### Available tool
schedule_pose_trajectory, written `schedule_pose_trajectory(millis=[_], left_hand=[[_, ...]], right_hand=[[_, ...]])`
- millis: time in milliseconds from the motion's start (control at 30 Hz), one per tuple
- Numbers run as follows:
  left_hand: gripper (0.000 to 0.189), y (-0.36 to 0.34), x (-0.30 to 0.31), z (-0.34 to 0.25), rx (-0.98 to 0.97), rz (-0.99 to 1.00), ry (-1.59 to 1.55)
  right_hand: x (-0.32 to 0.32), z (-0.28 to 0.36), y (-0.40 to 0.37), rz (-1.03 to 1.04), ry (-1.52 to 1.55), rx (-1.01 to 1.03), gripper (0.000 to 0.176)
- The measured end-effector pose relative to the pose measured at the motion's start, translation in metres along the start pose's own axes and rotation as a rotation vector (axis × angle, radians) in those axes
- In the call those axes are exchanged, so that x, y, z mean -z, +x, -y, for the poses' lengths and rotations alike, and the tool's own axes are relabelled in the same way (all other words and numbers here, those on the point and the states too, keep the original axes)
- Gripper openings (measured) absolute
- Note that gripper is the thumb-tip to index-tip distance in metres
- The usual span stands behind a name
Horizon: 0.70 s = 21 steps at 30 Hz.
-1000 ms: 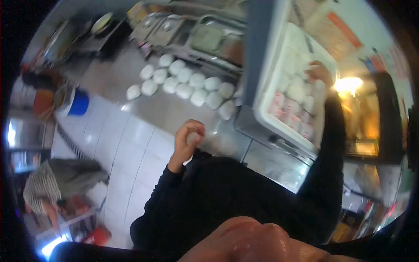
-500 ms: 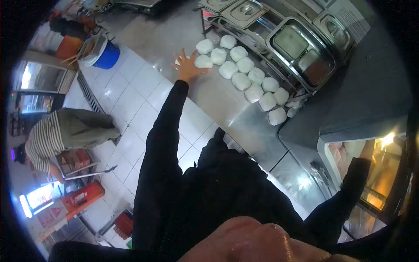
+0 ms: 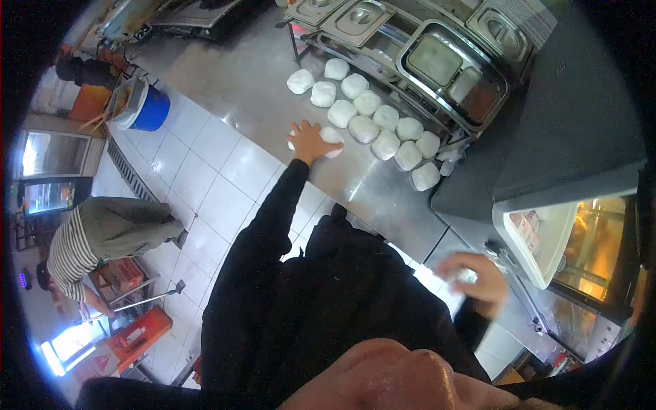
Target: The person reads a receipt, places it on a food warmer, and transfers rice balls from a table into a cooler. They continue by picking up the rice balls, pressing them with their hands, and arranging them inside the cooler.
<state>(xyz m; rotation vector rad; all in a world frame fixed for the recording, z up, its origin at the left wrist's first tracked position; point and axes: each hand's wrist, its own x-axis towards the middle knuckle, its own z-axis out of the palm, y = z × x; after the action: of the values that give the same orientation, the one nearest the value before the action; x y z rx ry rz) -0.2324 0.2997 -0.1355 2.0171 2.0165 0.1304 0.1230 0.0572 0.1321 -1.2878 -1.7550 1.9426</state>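
My left hand (image 3: 313,143) is palm down over a white dough ball (image 3: 332,137) near the front edge of the steel counter (image 3: 263,96). Its fingers curve over the ball, and white shows at both sides of the hand. Beyond it, several more rounded white balls (image 3: 363,128) lie in staggered rows. My right hand (image 3: 482,281) is bent and smeared by motion, low at the right, in front of the counter edge. A small whitish patch shows between its fingers; whether it is a held thing is unclear.
Lidded steel pans and a tray (image 3: 447,63) sit on a rack behind the balls. At the right are a white tub (image 3: 547,263) with pinkish contents and a lit glass cabinet (image 3: 588,253). A person (image 3: 113,229) bends over at the left, near a blue bucket (image 3: 152,108).
My left hand has drawn one ball out of the rows toward the counter's front edge. My right hand has left the white tub and come back toward my body. The view has shifted slightly.
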Motion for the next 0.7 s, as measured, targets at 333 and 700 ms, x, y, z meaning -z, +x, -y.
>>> schedule_pose_trajectory(millis=[333, 700], left_hand=[[0.046, -0.109, -0.054, -0.087, -0.17, -0.079, -0.248], [0.073, -0.141, -0.064, -0.063, -0.403, -0.164, -0.303]], right_hand=[[-0.052, -0.164, 0.256, -0.711, -0.736, -0.001, 0.086], [0.007, -0.047, 0.066, 0.254, -0.028, 0.384, 0.054]])
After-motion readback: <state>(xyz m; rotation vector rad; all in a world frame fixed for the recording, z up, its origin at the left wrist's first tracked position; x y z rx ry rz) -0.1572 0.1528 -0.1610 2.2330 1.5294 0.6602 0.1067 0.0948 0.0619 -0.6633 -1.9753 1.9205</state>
